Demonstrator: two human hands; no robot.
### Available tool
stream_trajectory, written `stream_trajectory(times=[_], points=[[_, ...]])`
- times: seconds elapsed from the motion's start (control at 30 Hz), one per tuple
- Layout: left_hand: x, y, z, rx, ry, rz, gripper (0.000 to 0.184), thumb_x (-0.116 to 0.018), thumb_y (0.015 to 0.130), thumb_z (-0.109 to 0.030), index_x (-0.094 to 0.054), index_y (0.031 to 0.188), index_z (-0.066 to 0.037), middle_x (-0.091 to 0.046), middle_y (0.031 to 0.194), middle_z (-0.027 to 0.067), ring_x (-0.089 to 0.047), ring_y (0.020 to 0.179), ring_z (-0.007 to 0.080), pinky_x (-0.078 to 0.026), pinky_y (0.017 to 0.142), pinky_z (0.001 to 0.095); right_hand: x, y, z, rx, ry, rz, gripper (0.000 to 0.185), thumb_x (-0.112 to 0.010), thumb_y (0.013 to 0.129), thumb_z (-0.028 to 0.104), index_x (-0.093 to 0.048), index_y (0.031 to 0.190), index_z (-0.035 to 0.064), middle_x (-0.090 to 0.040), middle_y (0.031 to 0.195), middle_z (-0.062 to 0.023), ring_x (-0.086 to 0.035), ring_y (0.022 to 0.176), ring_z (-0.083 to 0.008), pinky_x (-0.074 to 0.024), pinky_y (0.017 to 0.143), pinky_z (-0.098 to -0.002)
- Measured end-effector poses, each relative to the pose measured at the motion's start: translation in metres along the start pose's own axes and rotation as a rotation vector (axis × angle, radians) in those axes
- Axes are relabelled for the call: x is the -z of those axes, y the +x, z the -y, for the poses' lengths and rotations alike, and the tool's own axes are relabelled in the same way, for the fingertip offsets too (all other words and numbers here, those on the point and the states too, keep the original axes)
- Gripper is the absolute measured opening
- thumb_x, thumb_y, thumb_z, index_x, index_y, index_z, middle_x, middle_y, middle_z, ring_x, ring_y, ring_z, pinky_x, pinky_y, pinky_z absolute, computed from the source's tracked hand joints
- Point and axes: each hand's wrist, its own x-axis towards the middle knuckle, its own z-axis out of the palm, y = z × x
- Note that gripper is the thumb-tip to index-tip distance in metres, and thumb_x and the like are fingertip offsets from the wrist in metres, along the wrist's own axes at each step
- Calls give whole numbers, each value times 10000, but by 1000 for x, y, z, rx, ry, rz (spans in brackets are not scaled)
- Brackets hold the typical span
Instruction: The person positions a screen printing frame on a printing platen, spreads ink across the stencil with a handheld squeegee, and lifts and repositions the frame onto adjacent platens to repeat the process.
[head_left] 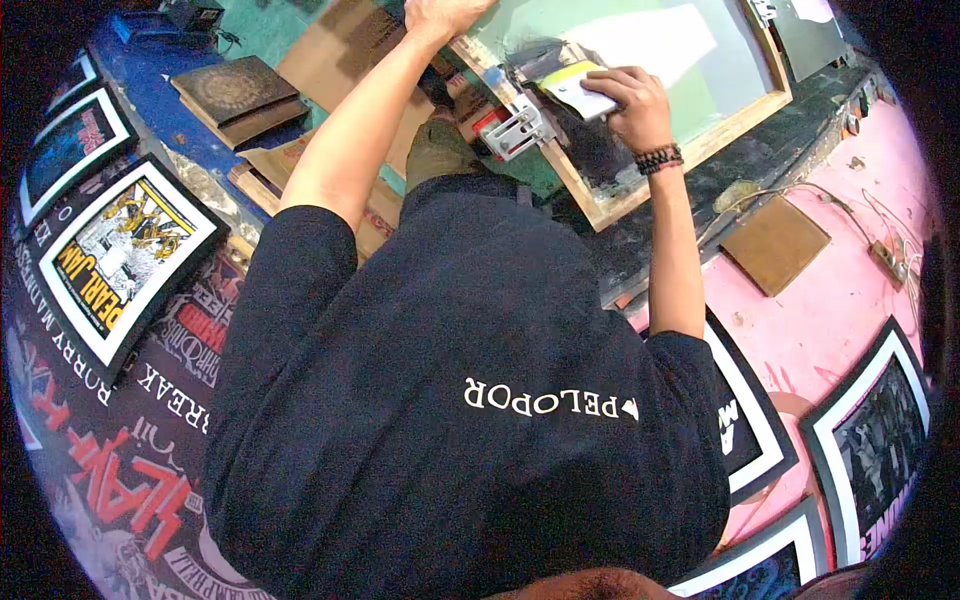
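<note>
black shirt [440, 330] fills the near middle. beyond it, the right hand [640, 105] grips a yellow-and-white scraper [575, 90] over the dark-smeared mesh [690, 75] of a wooden frame [700, 148], right of a metal clamp [515, 132]. the left hand [445, 14] is cut off at the far edge; what it holds cannot be told. steady tilt and even pressure would likely serve best.

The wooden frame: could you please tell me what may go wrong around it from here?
The flat tool in the right hand is near the metal clamp, so it might knock against it.

The dark patch inside the wooden frame lies near that hand; if wet, which I cannot tell, it could stain the bracelet.
</note>
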Motion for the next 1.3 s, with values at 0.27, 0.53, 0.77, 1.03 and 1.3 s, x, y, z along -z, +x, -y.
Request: stream_trajectory(times=[0.27, 0.53, 0.77, 1.03, 1.3], points=[[-1, 1, 3, -11, 5, -3, 786, -586, 854, -744, -768, 1083, -15, -734, 1089, 259, -700, 1077, 409, -547, 946, 475, -21, 17, 10, 46, -60, 41, 567, -713, 636, -14, -770, 1139, 241, -751, 1159, 46, -642, 1118, -200, -470, 939, -374], [-2, 1, 2, -8, -4, -8, 794, -586, 852, -748, -768, 1078, -9, -734, 1092, 259, -698, 1085, 405, -543, 951, 473, -12, -10, 12, -19, -90, 110, 558, -717, 649, -49, -766, 1130, 230, -745, 1183, 49, -640, 1145, -195, -481, 930, -369], [-2, 0, 2, -3, -14, -7, 815, -582, 848, -761, -760, 1108, -10, -730, 1117, 259, -689, 1107, 404, -534, 961, 480, 9, -47, 24, -144, -20, 181, 486, -635, 703, -84, -775, 1091, 172, -749, 1207, 43, -657, 1136, -237, -569, 936, -358], [-1, 3, 4, -1, -10, -14, 815, -576, 850, -761, -762, 1099, -7, -731, 1104, 260, -693, 1097, 403, -537, 954, 479, 33, -46, 24, -209, -20, 280, 513, -656, 685, -79, -775, 1084, 220, -748, 1147, 33, -652, 1080, -229, -591, 870, -370], [-4, 3, 7, -38, -10, -27, 803, -583, 847, -755, -769, 1057, -2, -736, 1065, 258, -699, 1066, 409, -541, 941, 482, 2, 28, 17, -34, -54, 128, 468, -723, 684, -13, -770, 1089, 216, -751, 1131, 36, -656, 1048, -230, -590, 867, -377]])
